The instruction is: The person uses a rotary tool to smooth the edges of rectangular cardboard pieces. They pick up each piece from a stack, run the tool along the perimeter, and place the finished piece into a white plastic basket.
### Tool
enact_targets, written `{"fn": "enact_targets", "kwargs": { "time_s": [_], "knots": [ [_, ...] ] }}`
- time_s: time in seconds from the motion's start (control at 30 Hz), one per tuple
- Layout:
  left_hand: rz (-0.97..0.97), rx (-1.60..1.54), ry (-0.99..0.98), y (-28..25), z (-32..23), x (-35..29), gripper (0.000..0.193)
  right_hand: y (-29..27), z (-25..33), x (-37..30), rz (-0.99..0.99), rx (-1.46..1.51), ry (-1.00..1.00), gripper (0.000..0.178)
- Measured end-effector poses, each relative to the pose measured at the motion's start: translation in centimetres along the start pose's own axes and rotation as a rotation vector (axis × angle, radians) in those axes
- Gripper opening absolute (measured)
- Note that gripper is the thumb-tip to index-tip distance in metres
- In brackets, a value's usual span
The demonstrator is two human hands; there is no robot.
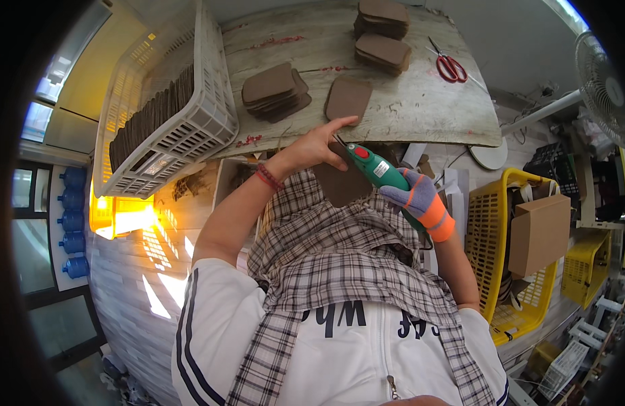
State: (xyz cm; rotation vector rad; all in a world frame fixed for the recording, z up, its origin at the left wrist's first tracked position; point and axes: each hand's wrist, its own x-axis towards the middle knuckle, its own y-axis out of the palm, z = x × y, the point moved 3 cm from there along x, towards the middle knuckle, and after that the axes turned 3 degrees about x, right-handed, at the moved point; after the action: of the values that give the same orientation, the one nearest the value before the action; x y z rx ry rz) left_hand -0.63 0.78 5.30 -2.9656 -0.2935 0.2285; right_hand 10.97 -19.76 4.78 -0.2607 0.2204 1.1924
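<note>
My right hand [419,199], in a grey-purple and orange glove, is wrapped round a green handheld rotary tool [372,166] with a red button. The tool's thin metal tip points up and left, close to my left hand's fingers. My bare left hand [317,145] grips a flat brown rounded piece [341,181] at its upper edge, over my lap. Whether the tip touches this piece I cannot tell. Just beyond, a similar brown piece [348,99] lies near the table's front edge, with a loose stack of brown pieces [275,91] to its left.
On the worn table [421,108] two more stacks [382,53] stand at the back, with red-handled scissors [450,68] at right. A white crate [214,101] of upright brown pieces is at left. A yellow basket [488,250] holds a cardboard box [539,233]; a fan [600,84] stands at right.
</note>
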Motion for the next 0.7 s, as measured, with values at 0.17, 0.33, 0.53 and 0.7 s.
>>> {"fn": "enact_targets", "kwargs": {
  "time_s": [0.17,0.33,0.53,0.7],
  "knots": [
    [-0.335,-0.184,0.040,-5.7,1.3,-1.3,0.056,-0.9,-1.5,-0.5,-0.078,0.194,0.033,0.033],
    [-0.894,-0.122,0.084,-16.4,0.5,-1.3,0.033,-2.1,-2.7,-1.3,-0.176,0.213,0.046,0.033],
    [-1.136,1.457,0.236,-16.3,1.5,1.3,0.035,-2.1,-3.8,-1.8,-0.233,0.214,0.059,0.032],
    [-0.761,1.266,0.096,-4.6,0.5,4.0,0.027,-2.2,-4.9,-1.8,-0.257,0.233,0.069,0.031]
  ]
}}
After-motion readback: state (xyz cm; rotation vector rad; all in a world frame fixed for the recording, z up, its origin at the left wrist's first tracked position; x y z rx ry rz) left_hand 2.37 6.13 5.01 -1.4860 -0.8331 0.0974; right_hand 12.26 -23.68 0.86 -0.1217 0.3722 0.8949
